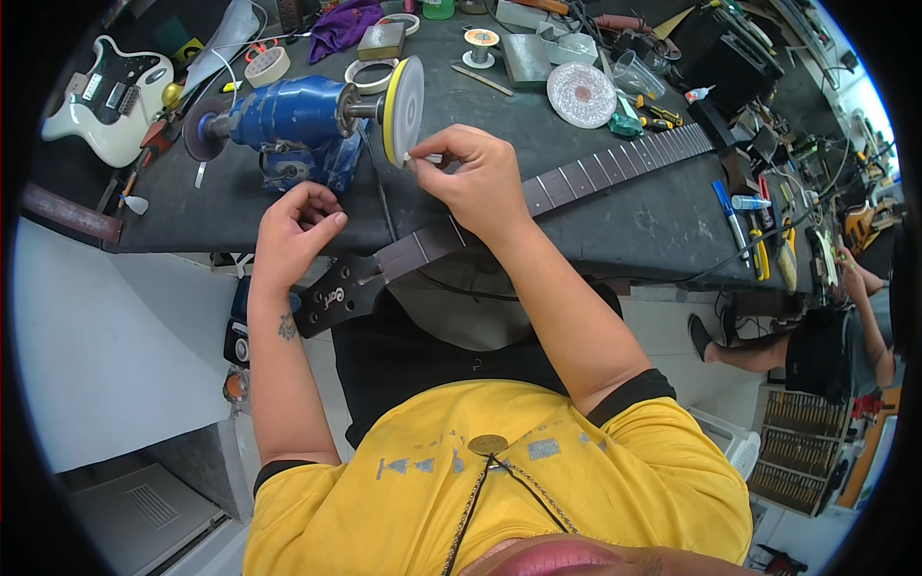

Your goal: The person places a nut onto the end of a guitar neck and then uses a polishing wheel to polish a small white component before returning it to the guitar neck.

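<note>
My right hand (475,182) pinches a small white strip (423,158) between thumb and fingertips. The strip is at the lower edge of a round buffing wheel (408,110) with a yellow rim, and I cannot tell whether they touch. This wheel sits on the right shaft of a blue bench grinder (303,120). Just below the grinder's base, my left hand (298,230) has loosely curled fingers, thumb apart, and nothing visible in it. A guitar neck (595,173) lies diagonally under my right forearm, its black headstock (336,298) over the bench edge near my left wrist.
A darker wheel (204,130) is on the grinder's left shaft. A white guitar body (110,101) lies far left. Behind are tape rolls (267,65), a wire spool (480,46) and a round pale disc (581,95). Pens and pliers (759,250) lie right, near another person (855,326).
</note>
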Demonstrator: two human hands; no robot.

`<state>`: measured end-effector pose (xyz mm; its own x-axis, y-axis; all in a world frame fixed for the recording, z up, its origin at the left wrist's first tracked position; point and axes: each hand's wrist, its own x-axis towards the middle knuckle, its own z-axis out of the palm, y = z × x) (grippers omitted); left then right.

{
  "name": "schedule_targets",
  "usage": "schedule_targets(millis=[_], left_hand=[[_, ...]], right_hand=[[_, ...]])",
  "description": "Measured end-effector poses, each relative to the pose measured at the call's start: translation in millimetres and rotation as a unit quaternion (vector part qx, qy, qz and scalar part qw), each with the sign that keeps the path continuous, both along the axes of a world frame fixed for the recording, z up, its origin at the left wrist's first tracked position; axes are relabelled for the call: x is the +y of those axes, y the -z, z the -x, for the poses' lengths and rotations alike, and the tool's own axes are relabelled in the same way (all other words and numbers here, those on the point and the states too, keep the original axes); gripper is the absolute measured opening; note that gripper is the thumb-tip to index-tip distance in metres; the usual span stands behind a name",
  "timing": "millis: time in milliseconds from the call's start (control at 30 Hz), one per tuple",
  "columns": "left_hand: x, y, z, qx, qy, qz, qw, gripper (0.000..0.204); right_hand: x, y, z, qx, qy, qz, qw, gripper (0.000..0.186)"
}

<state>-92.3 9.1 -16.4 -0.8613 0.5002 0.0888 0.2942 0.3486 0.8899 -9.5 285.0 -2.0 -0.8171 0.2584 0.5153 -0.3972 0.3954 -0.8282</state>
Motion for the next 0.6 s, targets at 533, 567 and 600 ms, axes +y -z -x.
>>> schedule_targets(millis=[533,567,600], left_hand=[[0.7,-0.9,0.0,0.001,-0.001,0.008,1.000,0.024],[0.8,-0.5,0.1,0.002,0.000,0.005,1.000,0.024],[0.7,-0.5,0.2,0.003,0.000,0.002,1.000,0.024]], right_hand=[[-3.3,-3.0,-3.6,0.052,0.029,-0.048,0.997,0.012],[-3.6,-3.5,-4.1,0.053,0.029,-0.045,0.997,0.012],[-3.9,-3.9,-4.5,0.055,0.028,-0.043,0.997,0.012]])
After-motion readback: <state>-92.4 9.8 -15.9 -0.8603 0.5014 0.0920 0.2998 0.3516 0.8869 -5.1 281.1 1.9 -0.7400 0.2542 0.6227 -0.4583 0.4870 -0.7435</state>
